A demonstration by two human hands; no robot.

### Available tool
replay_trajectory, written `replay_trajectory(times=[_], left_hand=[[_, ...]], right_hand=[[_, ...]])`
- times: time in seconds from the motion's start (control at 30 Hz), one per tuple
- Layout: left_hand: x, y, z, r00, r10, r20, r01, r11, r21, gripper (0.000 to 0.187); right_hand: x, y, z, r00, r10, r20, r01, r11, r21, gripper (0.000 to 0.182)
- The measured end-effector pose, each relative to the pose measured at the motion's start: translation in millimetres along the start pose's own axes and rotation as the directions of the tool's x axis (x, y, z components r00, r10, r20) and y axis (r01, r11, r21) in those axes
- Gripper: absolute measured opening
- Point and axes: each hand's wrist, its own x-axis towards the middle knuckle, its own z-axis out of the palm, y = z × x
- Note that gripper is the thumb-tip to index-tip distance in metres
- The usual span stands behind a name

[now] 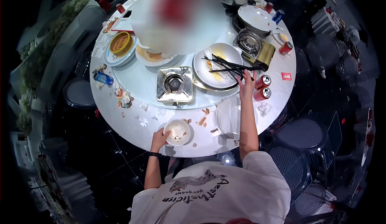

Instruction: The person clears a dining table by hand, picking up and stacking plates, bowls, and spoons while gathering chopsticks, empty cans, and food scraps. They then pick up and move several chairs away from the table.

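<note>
My left hand (159, 138) is closed on the rim of a small white bowl (177, 133) with bits of food inside, near the table's front edge. Farther out to the right, my right hand (247, 84) has its fingers around the ends of several black chopsticks (227, 64). These fan out over a large white dish (205, 76) with yellow and orange food scraps and a crumpled tissue. Two red cans (262, 93) stand just right of that hand. Stacked clear plates (227, 121) lie beneath my right forearm.
A square portable stove (174, 84) sits on the glass turntable, another gas stove (250, 43) farther right. A bamboo steamer (121, 43) and a blue can (103, 78) are on the left. Food scraps and tissues (264, 109) litter the white tablecloth; chairs (302, 133) stand at right. Part of the far side is blurred.
</note>
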Motion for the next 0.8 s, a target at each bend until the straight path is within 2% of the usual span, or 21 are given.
replay_trajectory(times=[0.03, 0.1, 0.13, 0.17, 0.2, 0.23, 0.27, 0.3, 0.37, 0.43, 0.5, 0.57, 0.63, 0.7, 0.77, 0.8], left_hand=[[-1.6, 3.2, -0.7, 1.0, 0.008, -0.02, -0.006, 0.996, 0.091, 0.031], [-4.6, 14.1, 1.7, 0.998, 0.039, -0.039, -0.027, 0.963, 0.27, 0.037], [-2.5, 15.7, 8.7, 0.991, 0.095, -0.094, -0.042, 0.891, 0.453, 0.042], [-3.7, 16.0, 16.2, 0.977, 0.159, -0.14, -0.039, 0.784, 0.619, 0.047], [-6.7, 15.3, 21.5, 0.957, 0.229, -0.176, -0.015, 0.649, 0.761, 0.053], [-7.3, 17.8, 24.4, 0.964, 0.188, -0.186, 0.028, 0.627, 0.778, 0.059], [-4.9, 16.2, 25.3, 0.953, 0.227, -0.201, 0.03, 0.59, 0.807, 0.057], [-2.6, 9.7, 26.7, 0.941, 0.261, -0.215, 0.037, 0.552, 0.833, 0.056], [-4.0, -2.4, 25.4, 0.923, 0.31, -0.229, 0.047, 0.499, 0.865, 0.051], [-4.5, -3.2, 19.5, 0.952, 0.243, -0.187, 0.053, 0.472, 0.88, 0.051], [-6.8, -1.3, 12.1, 0.957, 0.23, -0.174, 0.043, 0.482, 0.875, 0.051], [-14.7, -3.0, 3.5, 0.948, 0.259, -0.186, 0.023, 0.525, 0.851, 0.049], [-23.9, -4.9, -6.7, 0.941, 0.285, -0.182, -0.005, 0.552, 0.834, 0.049], [-34.8, -13.2, -16.5, 0.918, 0.351, -0.183, -0.06, 0.58, 0.813, 0.047], [-43.3, -20.6, -25.4, 0.866, 0.469, -0.174, -0.165, 0.596, 0.786, 0.042], [-49.5, -20.9, -28.3, 0.857, 0.49, -0.16, -0.216, 0.622, 0.753, 0.04]], right_hand=[[-0.4, -2.7, -5.0, 1.0, -0.007, -0.027, 0.007, 1.0, -0.015, 0.077], [-2.5, -5.4, -14.0, 0.997, -0.055, -0.048, 0.042, 0.972, -0.232, 0.081], [-5.0, -8.5, -17.0, 0.995, -0.082, -0.063, 0.056, 0.939, -0.34, 0.083], [-8.2, -9.8, -19.1, 0.986, -0.166, -0.025, 0.122, 0.81, -0.574, 0.083], [-15.0, -8.9, -21.7, 0.966, -0.252, 0.052, 0.216, 0.686, -0.695, 0.076], [-19.1, -12.1, -27.8, 0.947, -0.275, 0.166, 0.291, 0.519, -0.804, 0.072], [-22.3, -15.5, -32.7, 0.92, -0.27, 0.283, 0.365, 0.332, -0.87, 0.069], [-27.5, -19.3, -39.2, 0.896, -0.302, 0.326, 0.422, 0.347, -0.838, 0.062], [-43.0, -35.9, -54.0, 0.869, -0.354, 0.346, 0.451, 0.277, -0.848, 0.054], [-64.5, -64.1, -67.9, 0.878, -0.351, 0.326, 0.439, 0.319, -0.84, 0.046], [-89.9, -85.0, -90.2, 0.866, -0.396, 0.306, 0.43, 0.275, -0.86, 0.04], [-116.1, -97.3, -118.3, 0.837, -0.436, 0.331, 0.411, 0.102, -0.906, 0.037], [-147.2, -105.4, -143.5, 0.87, -0.408, 0.278, 0.327, 0.053, -0.944, 0.036], [-182.7, -107.0, -171.7, 0.928, -0.349, 0.13, 0.196, 0.163, -0.967, 0.035], [-228.0, -106.6, -190.3, 0.932, -0.358, 0.061, 0.127, 0.164, -0.978, 0.034], [-258.0, -106.6, -200.3, 0.917, -0.393, 0.067, 0.117, 0.105, -0.988, 0.033]])
